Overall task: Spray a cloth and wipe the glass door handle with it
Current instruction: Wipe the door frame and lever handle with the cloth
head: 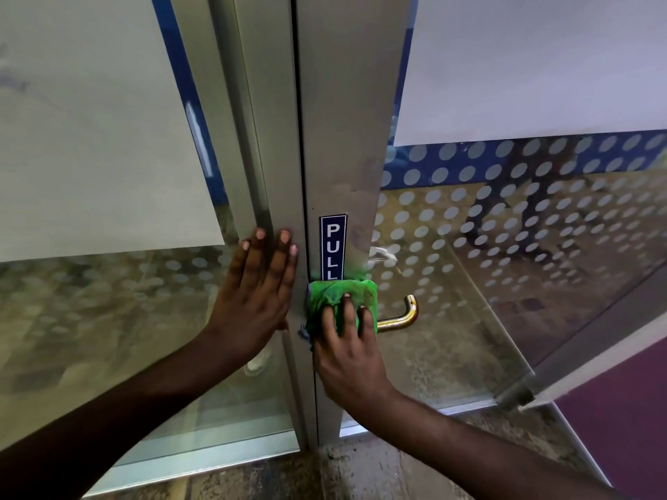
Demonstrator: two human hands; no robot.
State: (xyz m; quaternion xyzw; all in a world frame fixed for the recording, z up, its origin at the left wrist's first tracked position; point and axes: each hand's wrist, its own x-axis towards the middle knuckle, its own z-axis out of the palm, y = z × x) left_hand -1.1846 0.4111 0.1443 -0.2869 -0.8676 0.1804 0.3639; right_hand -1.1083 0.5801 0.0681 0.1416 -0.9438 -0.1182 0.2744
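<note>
A bright green cloth (355,293) is pressed against the metal door frame over the base of the handle. My right hand (348,350) covers the cloth with fingers spread over it, holding it on the handle's inner end. The brass lever handle (404,317) sticks out to the right of the cloth, its curved tip bare. My left hand (258,294) lies flat and open on the neighbouring frame, holding nothing. No spray bottle is in view.
A blue PULL sticker (332,247) sits on the frame just above the cloth. The glass door panel (505,229) at right carries frosted dots and stands angled away. A fixed glass panel (108,301) fills the left. Speckled floor (361,470) lies below.
</note>
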